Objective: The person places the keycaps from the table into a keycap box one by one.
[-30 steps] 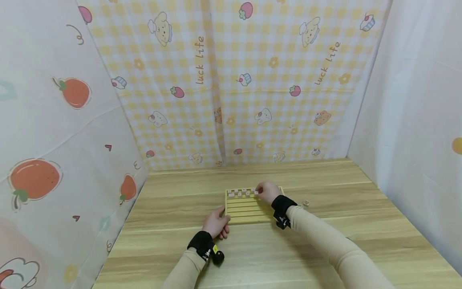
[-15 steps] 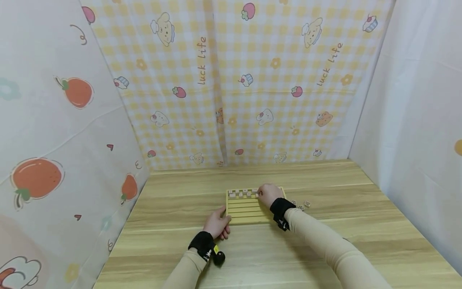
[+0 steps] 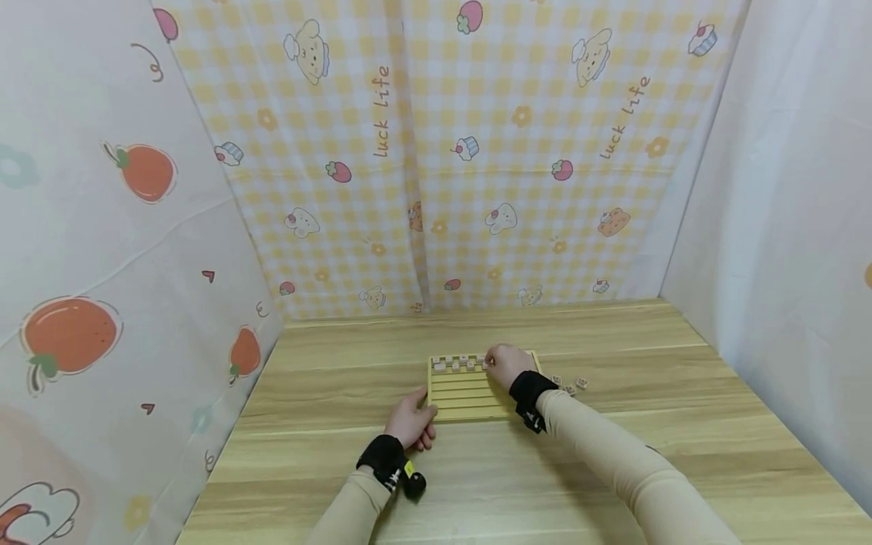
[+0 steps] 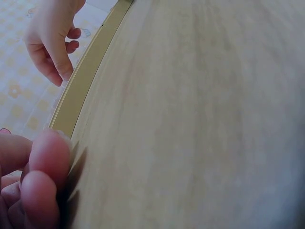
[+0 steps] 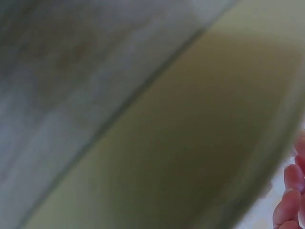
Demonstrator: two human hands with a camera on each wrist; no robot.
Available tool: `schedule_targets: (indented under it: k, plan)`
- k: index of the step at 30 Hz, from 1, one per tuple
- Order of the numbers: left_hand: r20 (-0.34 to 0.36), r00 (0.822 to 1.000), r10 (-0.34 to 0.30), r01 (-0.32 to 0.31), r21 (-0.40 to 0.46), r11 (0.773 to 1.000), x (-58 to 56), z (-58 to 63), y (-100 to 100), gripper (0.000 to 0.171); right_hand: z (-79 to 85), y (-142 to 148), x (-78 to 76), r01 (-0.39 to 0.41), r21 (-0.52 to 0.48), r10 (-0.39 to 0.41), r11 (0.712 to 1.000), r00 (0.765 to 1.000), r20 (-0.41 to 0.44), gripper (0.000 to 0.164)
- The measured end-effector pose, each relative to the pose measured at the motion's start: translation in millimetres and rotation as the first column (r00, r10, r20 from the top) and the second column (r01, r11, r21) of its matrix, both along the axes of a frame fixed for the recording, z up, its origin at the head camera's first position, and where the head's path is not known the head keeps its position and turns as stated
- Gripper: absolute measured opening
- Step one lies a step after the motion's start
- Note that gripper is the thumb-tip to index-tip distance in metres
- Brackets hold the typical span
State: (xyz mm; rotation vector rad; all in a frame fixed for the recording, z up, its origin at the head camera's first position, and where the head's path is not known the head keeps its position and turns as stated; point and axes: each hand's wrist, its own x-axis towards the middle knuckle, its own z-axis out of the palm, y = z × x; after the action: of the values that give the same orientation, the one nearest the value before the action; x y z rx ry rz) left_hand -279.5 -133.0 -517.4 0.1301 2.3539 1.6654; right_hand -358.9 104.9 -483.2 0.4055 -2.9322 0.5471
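A yellow tray (image 3: 463, 405) with parallel ridges lies on the table. My left hand (image 3: 410, 421) grips its near left corner, thumb on top. In the left wrist view, those fingertips (image 4: 50, 160) press against the tray's front edge (image 4: 90, 81). Small pale blocks (image 3: 440, 368) stand in two rows along the tray's far side. At the right end of these rows, my right hand (image 3: 509, 366) pinches one small block (image 3: 486, 365), mostly hidden by the fingers. The right wrist view is blurred, with fingertips (image 5: 289, 207) at its right edge.
Several loose blocks with dark marks, such as this block (image 3: 581, 383), lie on the wooden table (image 3: 477, 484) right of the tray, partly behind the right wrist. A patterned cloth wall (image 3: 477, 250) rises behind the table, with pale cloth on both sides.
The right hand stays at the far rows with only a slight shift of its fingers. Its wrist has moved a little left, uncovering more loose blocks. The left hand keeps its hold.
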Motion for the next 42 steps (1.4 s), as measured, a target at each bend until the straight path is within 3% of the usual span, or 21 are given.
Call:
schedule_targets:
  k: [10, 27, 30, 36, 42]
  plan:
    - [-0.006, 1.0, -0.007, 0.007, 0.006, 1.0, -1.3, -0.3, 2.1, 0.062, -1.8, 1.8, 2.4, 0.013, 0.027, -0.012, 1.0, 0.999, -0.036, 0.008]
    - [-0.015, 0.999, -0.032, 0.032, 0.025, 0.999, -1.7, -0.4, 7.3, 0.062, -0.1, 8.8, 2.7, 0.045, 0.026, -0.044, 0.999, 0.999, -0.004, 0.005]
    - [-0.014, 0.999, -0.037, 0.037, 0.025, 0.999, -2.1, -0.1, 7.2, 0.062, 0.7, 18.8, 2.2, 0.017, -0.013, -0.017, 1.0, 1.0, -0.004, 0.002]
    - [-0.011, 1.0, -0.014, 0.015, 0.021, 1.0, -2.4, -0.9, 4.4, 0.062, 18.2, 58.3, 6.8, -0.017, -0.07, 0.018, 0.997, 1.0, 0.011, 0.009]
    - [-0.018, 1.0, -0.015, 0.015, 0.019, 1.0, -1.4, -3.5, -0.4, 0.063, 23.2, 108.7, 16.7, 0.023, -0.015, -0.021, 1.0, 0.995, 0.097, 0.016]
